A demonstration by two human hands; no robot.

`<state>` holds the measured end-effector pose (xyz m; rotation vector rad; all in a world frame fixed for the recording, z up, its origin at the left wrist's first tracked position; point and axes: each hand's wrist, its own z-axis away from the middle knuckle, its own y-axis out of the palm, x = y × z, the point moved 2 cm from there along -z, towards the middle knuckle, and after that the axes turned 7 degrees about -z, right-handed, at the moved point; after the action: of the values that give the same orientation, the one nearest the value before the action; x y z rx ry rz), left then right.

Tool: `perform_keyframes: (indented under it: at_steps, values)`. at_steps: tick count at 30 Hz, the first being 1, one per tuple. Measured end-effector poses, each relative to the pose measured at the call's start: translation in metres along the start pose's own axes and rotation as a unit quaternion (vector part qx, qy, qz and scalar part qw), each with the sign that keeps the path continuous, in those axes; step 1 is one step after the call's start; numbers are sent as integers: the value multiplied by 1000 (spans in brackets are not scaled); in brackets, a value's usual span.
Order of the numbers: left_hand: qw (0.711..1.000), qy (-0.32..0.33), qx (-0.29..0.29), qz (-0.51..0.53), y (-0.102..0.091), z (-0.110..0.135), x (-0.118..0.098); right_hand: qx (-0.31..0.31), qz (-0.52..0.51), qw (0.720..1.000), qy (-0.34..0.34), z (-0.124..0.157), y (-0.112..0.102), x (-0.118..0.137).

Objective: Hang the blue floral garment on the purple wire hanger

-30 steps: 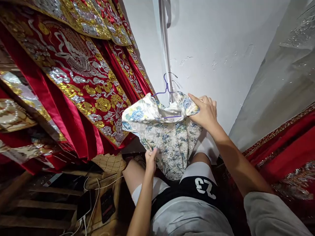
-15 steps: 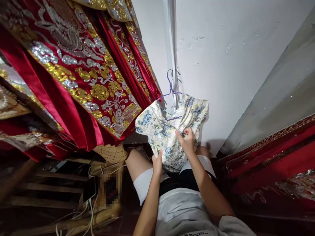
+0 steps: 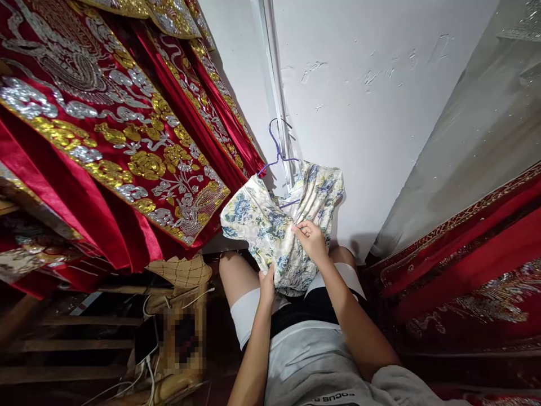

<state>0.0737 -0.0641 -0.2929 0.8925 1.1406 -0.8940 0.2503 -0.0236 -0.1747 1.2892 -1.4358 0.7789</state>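
Note:
A cream blouse with blue and yellow flowers hangs in front of me on a purple hanger, hooked at a white pole against the wall. My left hand grips the blouse's lower left side, thumb on top and the other fingers behind the cloth. With thumb and fingertips, my right hand pinches the fabric at the front, just under the crossed V-neck. The blouse's hem lies above my lap.
Red garments with gold and silver sequins hang at left. Below them are a bamboo seat, a phone and white cables. A white wall stands ahead; red embroidered cloth hangs at right under a sheer cover.
My right hand has shifted left across the blouse to the middle of the neckline and now pinches there. My left hand stays on the lower side. The whole view has turned slightly right.

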Motion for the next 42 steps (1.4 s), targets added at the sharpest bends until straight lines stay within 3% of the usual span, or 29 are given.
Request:
perform_keyframes:
  at_steps: [4, 11, 16, 20, 22, 25, 27, 30, 34, 38, 42]
  values:
    - [1000, -24, -19, 1, -1, 1, 2, -3, -17, 1000, 14, 2, -4, 4]
    - [999, -33, 11, 6, 3, 9, 3, 5, -1, 1000, 14, 3, -3, 9]
    - [993, 88, -82, -7, -4, 11, -3, 10, -27, 998, 55, 5, -6, 10]
    - [950, 237, -174, -103, -4, 21, -20, 17, -39, 996, 80, 9, -8, 12]
    - [929, 311, -144, -142, 10, 27, -36, 22, -39, 996, 83, 12, -8, 14]
    - [908, 385, -30, -161, 44, 32, -64, 34, -42, 995, 89, 15, -7, 18]
    - [904, 397, 23, -155, 67, 29, -82, 42, -48, 994, 91, 16, -6, 22]
    - [905, 394, 50, -154, 89, 21, -99, 51, -66, 992, 91, 18, -7, 26]
    - [905, 390, 59, -156, 97, 20, -107, 32, -126, 986, 104, 19, -5, 26]
    - [903, 397, 66, -151, 94, 28, -106, -8, -218, 967, 135, 21, 1, 24]
    - [907, 388, 69, -150, 90, 31, -102, -11, -290, 946, 142, 13, 9, 32]
